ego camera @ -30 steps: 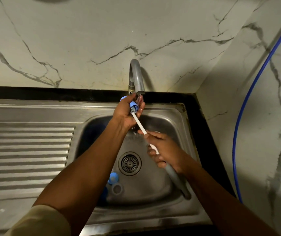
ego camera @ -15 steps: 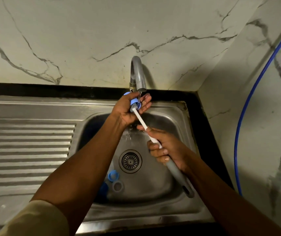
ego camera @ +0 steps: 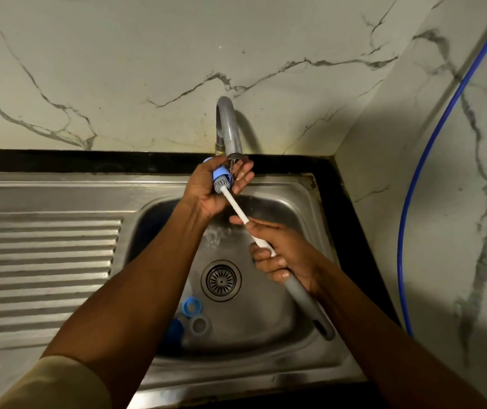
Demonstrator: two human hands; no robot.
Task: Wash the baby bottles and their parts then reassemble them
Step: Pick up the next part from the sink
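Marble-veined walls [ego camera: 118,69] met in a corner above a steel sink [ego camera: 310,190], whose tap [ego camera: 229,128] ran a thin stream. Under it the left hand [ego camera: 206,199] gripped a small blue bottle part [ego camera: 219,173], thumb curled round it. The right hand [ego camera: 283,255] had its fingers closed on the brush [ego camera: 237,209] handle, bristles at the part's mouth. Scrubbing was the step in hand, I judged. With other parts [ego camera: 191,305] lying unwashed-looking by the drain [ego camera: 221,280], the next move called for a rinse and a swap

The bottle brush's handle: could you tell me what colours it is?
White shaft, grey grip; best seen in the head view.
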